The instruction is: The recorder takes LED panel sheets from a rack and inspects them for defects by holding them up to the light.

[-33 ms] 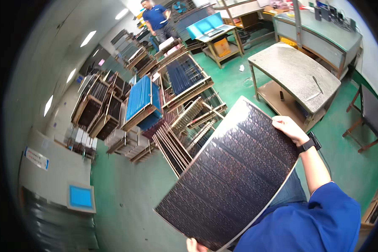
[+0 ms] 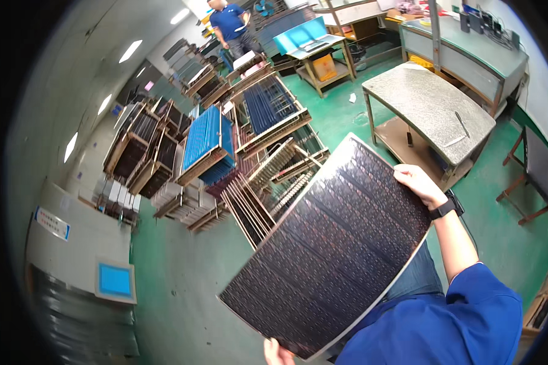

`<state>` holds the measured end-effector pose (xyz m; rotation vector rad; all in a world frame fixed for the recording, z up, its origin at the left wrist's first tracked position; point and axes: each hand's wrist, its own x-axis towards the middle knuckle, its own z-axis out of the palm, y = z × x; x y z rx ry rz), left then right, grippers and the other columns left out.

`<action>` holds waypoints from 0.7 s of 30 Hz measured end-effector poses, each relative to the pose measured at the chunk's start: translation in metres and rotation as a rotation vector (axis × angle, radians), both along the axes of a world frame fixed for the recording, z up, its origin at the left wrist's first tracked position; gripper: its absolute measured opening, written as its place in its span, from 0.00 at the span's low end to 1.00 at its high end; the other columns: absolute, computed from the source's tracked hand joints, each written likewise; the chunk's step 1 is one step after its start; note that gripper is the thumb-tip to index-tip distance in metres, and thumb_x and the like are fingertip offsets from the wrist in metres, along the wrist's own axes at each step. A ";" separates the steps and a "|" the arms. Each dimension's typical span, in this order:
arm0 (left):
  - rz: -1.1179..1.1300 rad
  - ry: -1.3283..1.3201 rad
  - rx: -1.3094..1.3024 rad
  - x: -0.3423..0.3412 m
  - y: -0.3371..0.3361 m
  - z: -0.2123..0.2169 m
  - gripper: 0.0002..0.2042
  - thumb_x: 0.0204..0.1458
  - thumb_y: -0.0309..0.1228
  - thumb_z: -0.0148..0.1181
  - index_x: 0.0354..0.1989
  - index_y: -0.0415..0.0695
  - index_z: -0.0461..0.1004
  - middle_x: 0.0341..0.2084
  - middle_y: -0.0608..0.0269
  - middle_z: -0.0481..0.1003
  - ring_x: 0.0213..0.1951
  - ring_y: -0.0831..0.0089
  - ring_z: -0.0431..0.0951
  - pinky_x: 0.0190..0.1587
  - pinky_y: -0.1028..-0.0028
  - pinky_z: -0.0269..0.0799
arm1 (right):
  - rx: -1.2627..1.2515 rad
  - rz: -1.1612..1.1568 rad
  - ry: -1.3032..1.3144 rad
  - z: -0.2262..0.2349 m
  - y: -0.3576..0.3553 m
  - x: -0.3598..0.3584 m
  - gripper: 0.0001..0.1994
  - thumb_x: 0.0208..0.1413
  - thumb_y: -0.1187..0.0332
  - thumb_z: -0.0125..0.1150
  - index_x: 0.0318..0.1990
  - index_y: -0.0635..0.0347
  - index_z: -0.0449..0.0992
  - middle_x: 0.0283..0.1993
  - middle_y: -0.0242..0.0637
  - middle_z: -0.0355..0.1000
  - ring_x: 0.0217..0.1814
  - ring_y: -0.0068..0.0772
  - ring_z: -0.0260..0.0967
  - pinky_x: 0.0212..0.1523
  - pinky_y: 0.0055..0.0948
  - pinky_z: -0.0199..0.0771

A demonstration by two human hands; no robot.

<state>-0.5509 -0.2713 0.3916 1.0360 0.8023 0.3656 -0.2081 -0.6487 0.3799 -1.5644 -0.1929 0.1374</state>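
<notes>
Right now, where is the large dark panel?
In the head view, the large dark panel sits centre-low, held between the right hand and left hand, before the racks.

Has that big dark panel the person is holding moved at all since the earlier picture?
No. The dark panel sits the same against the grey table, held by right hand and left hand.

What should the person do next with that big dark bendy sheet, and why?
Probably carry it a little forward toward the wooden racks and line its edge up with a slot. The dark panel is held in the air, bowed, with the right hand on its far edge and the left hand at its near corner. It rests on nothing, and the racks stand just ahead.
</notes>
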 end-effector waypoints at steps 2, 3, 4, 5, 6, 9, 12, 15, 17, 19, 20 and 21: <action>-0.167 -0.176 -0.090 0.022 0.031 -0.006 0.15 0.57 0.34 0.47 0.49 0.39 0.65 0.45 0.63 0.70 0.50 0.69 0.68 0.55 0.69 0.62 | 0.037 0.017 -0.029 0.007 0.006 0.006 0.12 0.56 0.65 0.52 0.38 0.65 0.73 0.32 0.24 0.69 0.33 0.14 0.60 0.38 0.17 0.61; -0.193 -0.215 -0.169 0.028 0.045 -0.010 0.16 0.57 0.34 0.47 0.50 0.39 0.64 0.47 0.62 0.70 0.51 0.68 0.68 0.56 0.68 0.61 | 0.050 -0.007 -0.045 0.010 0.010 0.005 0.12 0.56 0.65 0.52 0.40 0.65 0.73 0.34 0.25 0.70 0.35 0.14 0.62 0.40 0.17 0.62; -0.149 -0.229 -0.154 0.043 0.048 -0.003 0.14 0.57 0.35 0.47 0.47 0.39 0.66 0.45 0.63 0.71 0.48 0.69 0.69 0.54 0.70 0.63 | 0.042 -0.008 -0.047 0.014 0.015 0.003 0.12 0.56 0.65 0.52 0.40 0.65 0.73 0.34 0.25 0.70 0.35 0.14 0.62 0.40 0.17 0.62; -0.109 -0.243 -0.139 0.055 0.050 0.002 0.13 0.58 0.35 0.46 0.43 0.39 0.68 0.43 0.64 0.72 0.44 0.71 0.71 0.52 0.71 0.64 | 0.083 -0.025 -0.056 0.017 0.019 -0.001 0.13 0.56 0.65 0.51 0.43 0.66 0.72 0.37 0.28 0.71 0.37 0.16 0.64 0.42 0.18 0.63; -0.014 -0.283 0.008 0.063 0.061 -0.010 0.12 0.57 0.34 0.48 0.43 0.39 0.69 0.43 0.64 0.71 0.45 0.73 0.70 0.52 0.72 0.63 | 0.126 -0.045 -0.070 0.020 0.020 -0.003 0.15 0.56 0.66 0.51 0.46 0.67 0.72 0.40 0.30 0.72 0.39 0.17 0.65 0.44 0.18 0.64; 0.074 -0.287 0.133 0.069 0.083 -0.026 0.12 0.55 0.33 0.52 0.41 0.37 0.69 0.40 0.63 0.70 0.43 0.76 0.67 0.51 0.72 0.63 | 0.193 0.013 -0.101 0.027 0.014 -0.022 0.20 0.55 0.65 0.53 0.52 0.68 0.67 0.47 0.33 0.70 0.46 0.20 0.65 0.50 0.21 0.63; 0.092 -0.248 0.234 0.072 0.078 -0.025 0.10 0.54 0.34 0.53 0.37 0.40 0.70 0.36 0.64 0.71 0.39 0.75 0.69 0.46 0.73 0.65 | 0.242 0.073 -0.063 0.035 0.002 -0.038 0.22 0.56 0.63 0.53 0.55 0.68 0.64 0.50 0.35 0.68 0.49 0.20 0.64 0.53 0.22 0.61; 0.069 -0.230 0.196 0.076 0.050 -0.004 0.08 0.53 0.35 0.53 0.34 0.43 0.71 0.32 0.64 0.72 0.36 0.75 0.71 0.42 0.73 0.68 | 0.230 0.116 -0.052 0.040 -0.009 -0.048 0.23 0.56 0.62 0.53 0.56 0.67 0.63 0.51 0.35 0.68 0.51 0.21 0.63 0.53 0.23 0.61; 0.203 -0.250 0.312 0.083 0.034 0.004 0.09 0.52 0.34 0.54 0.36 0.43 0.71 0.32 0.64 0.73 0.35 0.75 0.72 0.41 0.73 0.69 | 0.237 0.148 -0.015 0.045 -0.010 -0.052 0.24 0.56 0.61 0.53 0.56 0.67 0.63 0.51 0.35 0.67 0.50 0.21 0.63 0.53 0.23 0.61; 0.179 -0.234 0.347 0.078 0.045 -0.003 0.10 0.52 0.34 0.54 0.38 0.42 0.71 0.33 0.64 0.73 0.36 0.74 0.72 0.42 0.72 0.69 | 0.247 0.158 -0.019 0.046 -0.012 -0.054 0.25 0.56 0.61 0.53 0.57 0.66 0.62 0.52 0.35 0.67 0.50 0.21 0.63 0.53 0.23 0.62; 0.105 -0.211 0.282 0.076 0.049 -0.004 0.10 0.52 0.34 0.55 0.38 0.42 0.71 0.33 0.64 0.73 0.37 0.75 0.71 0.43 0.72 0.68 | 0.232 0.159 -0.025 0.046 -0.013 -0.054 0.25 0.56 0.60 0.53 0.57 0.66 0.62 0.52 0.35 0.67 0.50 0.21 0.63 0.53 0.23 0.62; 0.034 -0.187 0.219 0.072 0.054 -0.004 0.10 0.51 0.34 0.55 0.38 0.41 0.71 0.34 0.64 0.72 0.38 0.75 0.71 0.45 0.73 0.67 | 0.219 0.163 -0.029 0.045 -0.013 -0.054 0.25 0.57 0.60 0.52 0.57 0.66 0.62 0.52 0.34 0.67 0.50 0.21 0.63 0.53 0.23 0.62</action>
